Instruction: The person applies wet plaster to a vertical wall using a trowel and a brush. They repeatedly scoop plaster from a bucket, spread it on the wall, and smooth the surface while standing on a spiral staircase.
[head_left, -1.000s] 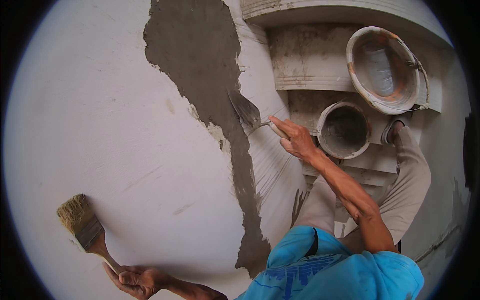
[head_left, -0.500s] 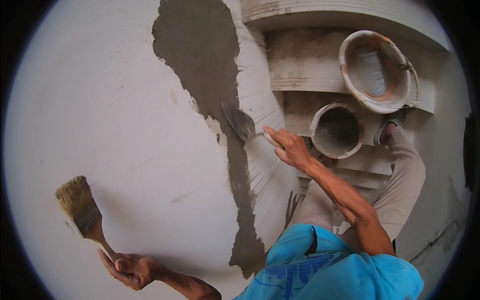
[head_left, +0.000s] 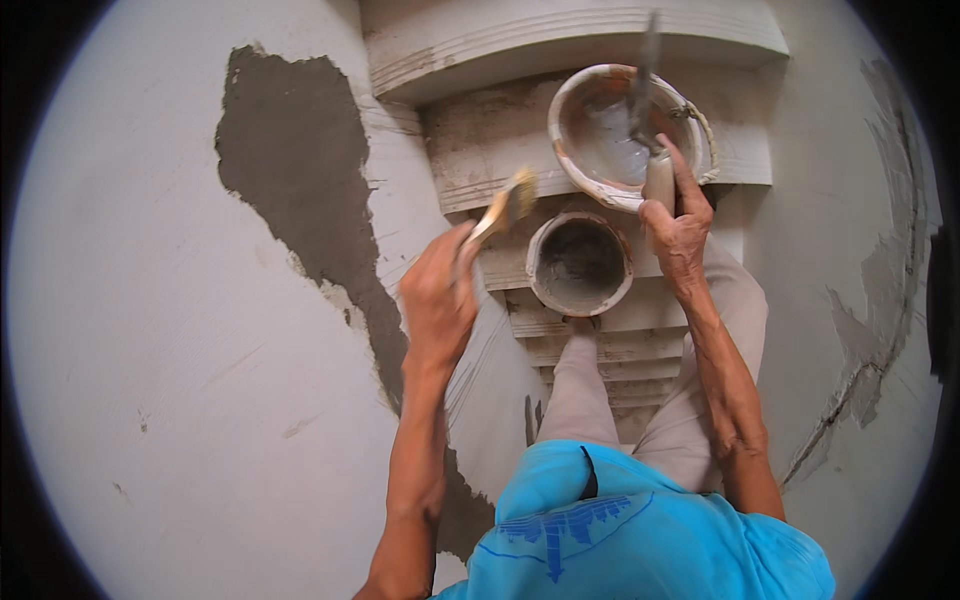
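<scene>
My left hand is closed around the handle of a wide paintbrush, whose bristles point up and to the right, a little blurred. In my right hand is a trowel, its blurred blade, seen nearly edge-on, upright in front of a large bucket with a rope handle. That bucket appears to hold cloudy water. Below it stands a smaller bucket with grey residue or mortar inside. A long patch of wet grey mortar covers part of the white wall, left of both hands.
Both buckets stand on a flight of pale stairs with curved upper steps. My legs are on the stairs below them. The right-hand wall has a long crack with grey patches. The white wall fills the left side.
My left hand has swung from the lower left to the middle with the brush. The trowel has left the mortar patch and moved right to the large bucket. The view has shifted right.
</scene>
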